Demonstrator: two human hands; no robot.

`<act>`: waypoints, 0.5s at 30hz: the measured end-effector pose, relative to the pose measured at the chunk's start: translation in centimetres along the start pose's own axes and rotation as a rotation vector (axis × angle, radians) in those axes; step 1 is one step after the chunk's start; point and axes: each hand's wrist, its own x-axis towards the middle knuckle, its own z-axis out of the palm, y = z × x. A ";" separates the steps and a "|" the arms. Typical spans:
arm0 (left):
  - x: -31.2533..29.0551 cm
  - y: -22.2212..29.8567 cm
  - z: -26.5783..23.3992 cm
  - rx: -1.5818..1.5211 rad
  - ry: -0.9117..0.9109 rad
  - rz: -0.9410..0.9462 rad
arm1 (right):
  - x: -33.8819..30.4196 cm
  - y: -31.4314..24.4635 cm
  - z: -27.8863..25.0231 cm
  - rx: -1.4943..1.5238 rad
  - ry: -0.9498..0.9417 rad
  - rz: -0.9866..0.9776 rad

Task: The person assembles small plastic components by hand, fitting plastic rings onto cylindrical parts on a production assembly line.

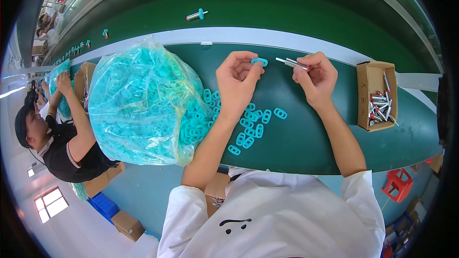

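My left hand is closed, pinching a teal oval plastic piece with holes between thumb and fingers. To its right, my right hand grips a silver metal cylinder with a thin rod at one end and red at the other. The rod's tip points at the teal piece, a small gap between them. Below my left hand, several loose teal oval pieces lie on the green tabletop. Against my left forearm stands a big clear plastic bag full of such pieces.
At the right, an open cardboard box holds several metal cylinders. Beyond a pale rail, a green belt carries a cylinder fitted with a teal piece. A co-worker sits at the left; a red stool stands lower right.
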 end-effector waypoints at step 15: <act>-0.2 0.1 0.1 -0.062 -0.106 -0.042 | -0.2 0.2 0.2 -0.211 -0.080 -0.218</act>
